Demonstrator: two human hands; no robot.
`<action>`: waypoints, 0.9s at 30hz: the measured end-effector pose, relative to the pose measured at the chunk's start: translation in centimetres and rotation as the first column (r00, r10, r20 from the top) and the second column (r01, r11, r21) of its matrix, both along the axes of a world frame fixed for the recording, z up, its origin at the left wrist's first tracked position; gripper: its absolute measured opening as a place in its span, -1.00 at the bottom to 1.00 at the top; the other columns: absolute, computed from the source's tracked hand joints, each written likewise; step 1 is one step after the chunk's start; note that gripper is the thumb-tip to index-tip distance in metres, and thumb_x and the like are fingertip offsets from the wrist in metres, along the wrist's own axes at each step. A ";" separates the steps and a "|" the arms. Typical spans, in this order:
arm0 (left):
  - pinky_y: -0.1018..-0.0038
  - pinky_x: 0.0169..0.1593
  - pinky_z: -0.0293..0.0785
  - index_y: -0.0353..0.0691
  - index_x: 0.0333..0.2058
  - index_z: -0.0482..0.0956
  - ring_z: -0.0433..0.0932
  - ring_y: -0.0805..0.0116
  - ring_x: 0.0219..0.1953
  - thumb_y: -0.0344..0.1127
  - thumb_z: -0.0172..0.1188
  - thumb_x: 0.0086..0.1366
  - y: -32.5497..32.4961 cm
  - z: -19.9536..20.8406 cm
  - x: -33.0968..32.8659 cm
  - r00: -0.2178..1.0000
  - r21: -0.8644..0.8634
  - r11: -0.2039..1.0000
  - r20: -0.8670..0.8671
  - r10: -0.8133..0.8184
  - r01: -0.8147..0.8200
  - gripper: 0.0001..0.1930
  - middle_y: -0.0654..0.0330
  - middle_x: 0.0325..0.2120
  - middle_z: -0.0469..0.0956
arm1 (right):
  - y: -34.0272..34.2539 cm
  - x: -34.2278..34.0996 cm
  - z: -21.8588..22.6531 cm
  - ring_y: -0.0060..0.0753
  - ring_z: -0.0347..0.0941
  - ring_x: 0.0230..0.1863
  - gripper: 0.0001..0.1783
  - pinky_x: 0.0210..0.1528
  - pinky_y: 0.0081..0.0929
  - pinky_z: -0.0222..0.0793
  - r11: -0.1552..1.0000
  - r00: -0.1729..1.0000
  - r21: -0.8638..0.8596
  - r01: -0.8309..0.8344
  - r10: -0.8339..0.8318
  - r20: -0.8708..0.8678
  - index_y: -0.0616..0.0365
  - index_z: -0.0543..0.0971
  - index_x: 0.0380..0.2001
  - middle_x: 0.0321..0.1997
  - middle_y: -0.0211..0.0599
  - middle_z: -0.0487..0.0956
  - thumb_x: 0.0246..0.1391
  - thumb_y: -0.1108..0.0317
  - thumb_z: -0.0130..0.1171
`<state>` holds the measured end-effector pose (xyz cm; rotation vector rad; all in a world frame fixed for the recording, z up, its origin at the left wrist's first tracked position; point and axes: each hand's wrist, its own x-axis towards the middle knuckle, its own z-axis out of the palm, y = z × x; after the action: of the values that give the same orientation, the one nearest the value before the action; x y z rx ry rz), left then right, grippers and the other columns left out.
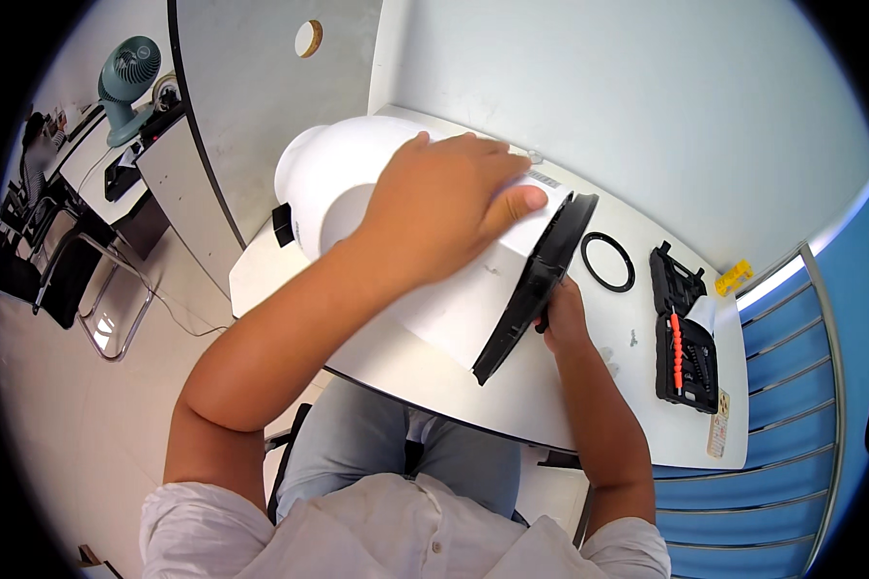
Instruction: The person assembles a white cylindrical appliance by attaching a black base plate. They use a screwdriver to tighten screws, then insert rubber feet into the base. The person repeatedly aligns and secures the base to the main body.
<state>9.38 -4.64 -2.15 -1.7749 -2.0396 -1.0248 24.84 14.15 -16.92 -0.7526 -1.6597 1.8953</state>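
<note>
A large white rounded appliance housing [463,304] lies on its side on the table, its black base [523,307] facing right. My left hand [444,198] rests across the top of the housing with fingers stretched out and the thumb apart. At the outer side of the base is my right hand [566,317], its fingers curled around something dark and partly hidden, which I cannot make out. Just beyond the right hand, a black ring [608,261] lies flat on the table.
On the right of the white table [589,405] lies an open black tool case [687,338] with an orange flexible shaft [677,349]. A yellow item [734,277] sits beside it. Metal railing [830,367] runs past the right edge. A green fan [128,82] stands far left.
</note>
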 end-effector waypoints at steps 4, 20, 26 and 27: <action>0.07 0.35 -0.13 -0.28 0.13 0.36 0.20 0.04 0.28 0.27 -0.37 0.36 -0.5 0.7 1.9 0.995 -0.080 0.994 0.075 -0.065 0.071 -0.26 -0.02 0.13 0.36 | -0.9 -0.1 0.9 -0.63 0.28 -0.78 -0.72 -0.76 -0.70 0.15 0.996 0.999 0.082 0.018 -0.022 0.048 0.10 0.43 -0.37 -0.65 -0.41 0.47 0.32 0.22 -0.20; 0.02 0.35 -0.15 -0.37 0.19 0.23 0.06 -0.12 0.32 0.01 0.20 -0.21 -4.5 -0.1 3.6 0.995 -0.142 0.989 -0.084 -0.060 0.047 -0.06 -0.15 0.23 0.18 | -2.5 0.4 1.6 -0.65 0.29 -0.70 -0.74 -0.66 -0.67 0.16 0.965 0.995 0.259 0.038 -0.060 0.076 0.17 0.50 -0.26 -0.59 -0.43 0.49 0.31 0.26 -0.13; -0.01 0.33 -0.20 -0.22 0.23 0.25 0.04 -0.10 0.34 0.03 0.19 -0.28 -7.4 -1.2 0.5 0.985 -0.119 0.983 -0.086 -0.147 0.137 -0.02 -0.08 0.27 0.16 | -3.0 -1.4 0.7 -0.62 0.28 -0.57 -0.70 -0.47 -0.57 0.25 0.860 0.995 0.501 0.098 -0.103 -0.018 0.27 0.48 -0.20 -0.59 -0.40 0.45 0.27 0.22 -0.04; -0.02 0.33 -0.21 -0.22 0.23 0.24 0.03 -0.10 0.34 0.05 0.19 -0.28 -7.9 -1.8 0.1 0.984 -0.086 0.986 -0.090 -0.153 0.145 -0.02 -0.07 0.27 0.16 | -3.3 -1.9 0.8 -0.60 0.28 -0.54 -0.69 -0.43 -0.53 0.27 0.841 0.993 0.527 0.121 -0.103 -0.064 0.27 0.48 -0.19 -0.59 -0.35 0.44 0.26 0.21 -0.03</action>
<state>9.50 -12.53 -3.92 -2.0030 -1.9388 -0.8894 22.96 10.89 -16.09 -0.5641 -1.9436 1.2581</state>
